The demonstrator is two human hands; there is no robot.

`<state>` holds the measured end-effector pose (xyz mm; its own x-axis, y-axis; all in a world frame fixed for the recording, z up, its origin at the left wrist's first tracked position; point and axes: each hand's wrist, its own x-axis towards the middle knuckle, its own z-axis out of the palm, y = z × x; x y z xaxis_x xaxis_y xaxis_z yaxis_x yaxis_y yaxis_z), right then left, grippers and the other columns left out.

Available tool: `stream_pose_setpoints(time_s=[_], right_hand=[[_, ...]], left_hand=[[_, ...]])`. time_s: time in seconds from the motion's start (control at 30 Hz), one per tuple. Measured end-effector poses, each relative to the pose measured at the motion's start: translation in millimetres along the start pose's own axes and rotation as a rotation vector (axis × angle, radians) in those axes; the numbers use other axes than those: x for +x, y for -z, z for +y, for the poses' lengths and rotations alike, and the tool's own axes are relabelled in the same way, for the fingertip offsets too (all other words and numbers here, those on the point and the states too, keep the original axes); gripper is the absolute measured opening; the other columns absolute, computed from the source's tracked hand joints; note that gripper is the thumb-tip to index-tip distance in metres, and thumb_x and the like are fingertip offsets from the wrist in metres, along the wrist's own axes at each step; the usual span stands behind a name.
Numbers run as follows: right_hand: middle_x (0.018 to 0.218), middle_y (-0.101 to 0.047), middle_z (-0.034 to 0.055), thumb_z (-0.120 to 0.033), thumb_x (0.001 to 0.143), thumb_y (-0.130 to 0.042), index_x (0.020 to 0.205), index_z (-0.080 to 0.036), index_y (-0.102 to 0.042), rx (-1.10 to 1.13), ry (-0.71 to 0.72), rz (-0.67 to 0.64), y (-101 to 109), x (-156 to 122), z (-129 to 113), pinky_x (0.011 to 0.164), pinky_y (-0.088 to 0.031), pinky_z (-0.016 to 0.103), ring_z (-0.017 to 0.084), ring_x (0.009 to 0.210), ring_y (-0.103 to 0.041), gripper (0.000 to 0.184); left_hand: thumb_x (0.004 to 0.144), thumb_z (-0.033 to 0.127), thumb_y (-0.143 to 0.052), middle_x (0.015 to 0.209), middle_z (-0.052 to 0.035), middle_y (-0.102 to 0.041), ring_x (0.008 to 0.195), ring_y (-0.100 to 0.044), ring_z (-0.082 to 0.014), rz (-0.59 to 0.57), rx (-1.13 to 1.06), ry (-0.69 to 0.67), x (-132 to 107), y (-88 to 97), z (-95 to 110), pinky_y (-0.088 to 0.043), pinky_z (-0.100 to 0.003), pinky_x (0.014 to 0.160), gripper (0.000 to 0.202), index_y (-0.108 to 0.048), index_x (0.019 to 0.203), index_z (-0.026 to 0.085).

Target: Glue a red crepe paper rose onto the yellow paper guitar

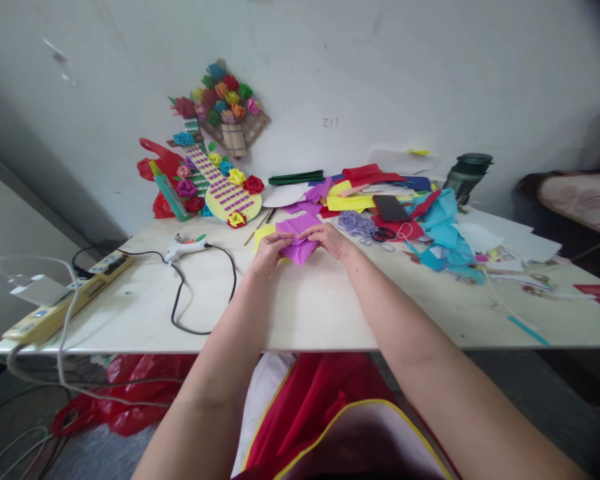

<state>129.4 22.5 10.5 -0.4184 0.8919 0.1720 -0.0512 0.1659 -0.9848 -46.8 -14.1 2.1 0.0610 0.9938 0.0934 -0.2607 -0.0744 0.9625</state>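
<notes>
Both of my hands meet over a purple paper sheet (300, 248) lying on the pale table (310, 307). My left hand (267, 253) pinches the sheet's left side, fingers curled on it. My right hand (330, 239) presses and grips its upper right edge. A yellow paper piece (263, 235) peeks out from under the purple sheet on the left.
A glue gun (185, 247) with a black cord lies left of my hands, and a power strip (67, 300) sits at the left edge. Behind are a paper guitar (223, 190) with paper roses, a flower basket (227, 107), loose coloured papers (375, 193), scissors (383, 234) and a dark bottle (467, 175).
</notes>
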Motion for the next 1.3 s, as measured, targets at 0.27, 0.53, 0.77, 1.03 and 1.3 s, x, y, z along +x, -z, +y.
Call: stream_pose_setpoints(time_s=[0.27, 0.53, 0.77, 1.03, 1.3], right_hand=[[0.058, -0.062, 0.0031, -0.033, 0.069, -0.055, 0.079, -0.012, -0.07, 0.098, -0.009, 0.018, 1.2, -1.4, -3.3, 0.044, -0.044, 0.023, 0.013, 0.051, -0.054, 0.028], [0.05, -0.058, 0.0024, -0.044, 0.07, -0.065, 0.072, -0.013, -0.063, -0.03, -0.151, 0.06, 5.3, 1.7, -1.3, 0.041, -0.045, 0.025, 0.012, 0.042, -0.052, 0.03], [0.049, -0.058, 0.0021, -0.041, 0.064, -0.073, 0.06, -0.016, -0.056, -0.134, -0.155, 0.025, 6.0, -1.0, -2.0, 0.04, -0.042, 0.024, 0.012, 0.041, -0.052, 0.03], [0.049, -0.057, -0.0005, -0.039, 0.057, -0.078, 0.06, -0.015, -0.059, -0.121, -0.119, 0.043, 5.8, -0.2, -2.9, 0.043, -0.044, 0.023, 0.011, 0.045, -0.053, 0.031], [0.047, -0.054, -0.0009, -0.043, 0.058, -0.077, 0.057, -0.015, -0.056, -0.119, -0.155, -0.041, 0.8, -4.7, -8.0, 0.042, -0.04, 0.023, 0.009, 0.044, -0.047, 0.034]], left_hand=[[0.052, 0.024, -0.075, 0.059, 0.0023, -0.058, 0.048, -0.049, -0.0076, 0.014, 0.076, -0.074, 3.8, 3.0, -5.4, -0.041, -0.021, 0.049, 0.038, -0.068, 0.087, 0.012], [0.052, 0.025, -0.074, 0.061, 0.0013, -0.059, 0.051, -0.05, -0.0084, 0.037, 0.174, -0.147, -0.7, -1.8, -1.5, -0.042, -0.023, 0.053, 0.038, -0.069, 0.088, 0.012], [0.052, 0.027, -0.076, 0.062, 0.0009, -0.06, 0.053, -0.05, -0.0088, 0.018, 0.192, -0.175, -0.6, -1.1, -1.9, -0.043, -0.023, 0.055, 0.039, -0.069, 0.088, 0.012], [0.054, 0.026, -0.075, 0.059, 0.0013, -0.058, 0.051, -0.048, -0.0082, 0.019, 0.233, -0.178, -4.2, -3.2, 2.0, -0.042, -0.022, 0.053, 0.04, -0.068, 0.09, 0.011], [0.055, 0.029, -0.076, 0.068, -0.0003, -0.059, 0.055, -0.05, -0.0081, -0.031, 0.262, -0.19, -2.6, -0.8, -1.0, -0.042, -0.022, 0.055, 0.043, -0.068, 0.094, 0.012]])
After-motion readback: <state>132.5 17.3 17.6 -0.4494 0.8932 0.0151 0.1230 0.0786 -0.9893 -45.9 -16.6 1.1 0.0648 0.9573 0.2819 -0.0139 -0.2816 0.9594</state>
